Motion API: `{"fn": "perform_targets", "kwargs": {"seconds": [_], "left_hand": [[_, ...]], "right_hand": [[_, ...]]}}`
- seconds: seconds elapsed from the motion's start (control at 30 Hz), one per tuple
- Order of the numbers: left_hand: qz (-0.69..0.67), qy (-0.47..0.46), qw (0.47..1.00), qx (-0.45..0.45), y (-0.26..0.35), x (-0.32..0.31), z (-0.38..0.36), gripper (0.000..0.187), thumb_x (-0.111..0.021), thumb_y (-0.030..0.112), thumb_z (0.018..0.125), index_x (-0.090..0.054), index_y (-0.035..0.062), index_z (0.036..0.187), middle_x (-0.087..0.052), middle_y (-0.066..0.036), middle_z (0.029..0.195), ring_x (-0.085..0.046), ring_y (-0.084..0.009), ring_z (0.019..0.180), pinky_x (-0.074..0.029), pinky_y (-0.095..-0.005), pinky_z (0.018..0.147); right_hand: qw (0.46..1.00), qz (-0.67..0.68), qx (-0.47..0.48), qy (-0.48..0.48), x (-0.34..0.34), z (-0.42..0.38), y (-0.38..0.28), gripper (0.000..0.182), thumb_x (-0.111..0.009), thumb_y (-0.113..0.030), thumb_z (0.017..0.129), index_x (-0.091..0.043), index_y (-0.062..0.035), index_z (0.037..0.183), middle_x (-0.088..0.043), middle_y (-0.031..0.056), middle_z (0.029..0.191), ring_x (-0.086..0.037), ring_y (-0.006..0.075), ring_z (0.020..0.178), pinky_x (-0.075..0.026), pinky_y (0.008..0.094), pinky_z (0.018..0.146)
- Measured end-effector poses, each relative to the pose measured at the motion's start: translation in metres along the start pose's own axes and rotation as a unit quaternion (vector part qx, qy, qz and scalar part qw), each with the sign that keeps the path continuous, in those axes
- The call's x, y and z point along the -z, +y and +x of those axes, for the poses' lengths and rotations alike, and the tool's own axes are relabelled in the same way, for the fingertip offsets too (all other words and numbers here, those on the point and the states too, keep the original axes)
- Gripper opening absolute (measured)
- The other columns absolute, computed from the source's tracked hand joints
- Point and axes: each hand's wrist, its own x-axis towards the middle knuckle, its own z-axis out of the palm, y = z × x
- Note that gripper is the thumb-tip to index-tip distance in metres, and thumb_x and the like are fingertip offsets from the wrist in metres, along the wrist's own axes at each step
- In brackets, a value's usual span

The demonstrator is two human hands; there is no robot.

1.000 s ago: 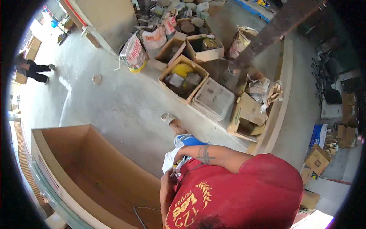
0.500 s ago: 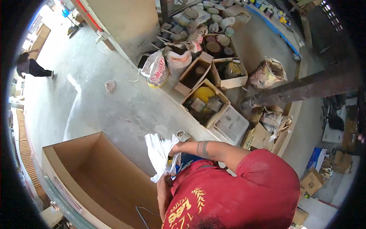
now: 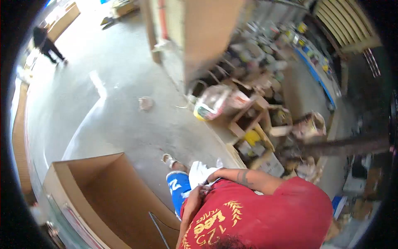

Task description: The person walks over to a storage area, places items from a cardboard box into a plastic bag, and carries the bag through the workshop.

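Note:
A crumpled white cloth [image 3: 200, 173] is bunched in front of my red shirt, close to the waist. My right hand [image 3: 213, 177], on the tattooed arm, grips it, with the fingers partly hidden by its folds. Just below, my left hand [image 3: 202, 191] is closed at the cloth's lower edge, against the shirt. Blue shorts [image 3: 176, 189] with white lettering show beside the cloth, and my sandalled foot [image 3: 169, 160] is on the floor beyond.
A large open cardboard box [image 3: 89, 159] stands at left. Boxes of cans [image 3: 253, 143], plastic bags [image 3: 211, 101] and a brown post [image 3: 348, 145] are at right. A wall corner [image 3: 207, 37] juts in ahead. Another person [image 3: 44, 43] is far left.
My view has swung, so the surroundings sit further right and lower. The cloth is more bunched and nearer my shirt. My leg and foot now show, and the far person has changed pose.

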Motion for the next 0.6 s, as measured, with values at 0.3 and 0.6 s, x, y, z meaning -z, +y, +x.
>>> {"fn": "perform_targets", "kwargs": {"seconds": [0.3,0.6], "left_hand": [[-0.107,-0.105,0.966,-0.213,0.166,0.114,-0.029,0.028,-0.049,0.025,0.091,-0.06,0.0031,0.106,-0.06,-0.012,0.101,-0.057,-0.0223,0.097,-0.045,-0.0328,0.086],[-0.055,-0.251,0.924,-0.285,0.356,0.194,-0.061,0.031,-0.056,0.029,0.085,-0.057,0.0015,0.1,-0.054,-0.001,0.088,-0.048,-0.0097,0.08,-0.037,-0.0237,0.074]], "right_hand": [[0.999,0.007,-0.004,0.047,0.172,0.095,-0.149,0.072,-0.051,-0.042,0.09,-0.02,-0.0099,0.146,-0.021,0.0137,0.151,-0.02,0.0192,0.139,-0.016,0.0241,0.113],[0.969,0.239,0.062,0.016,0.275,0.353,-0.218,0.075,-0.047,-0.045,0.094,-0.012,-0.0107,0.15,-0.014,0.0134,0.155,-0.014,0.0181,0.143,-0.011,0.0223,0.115]]}}
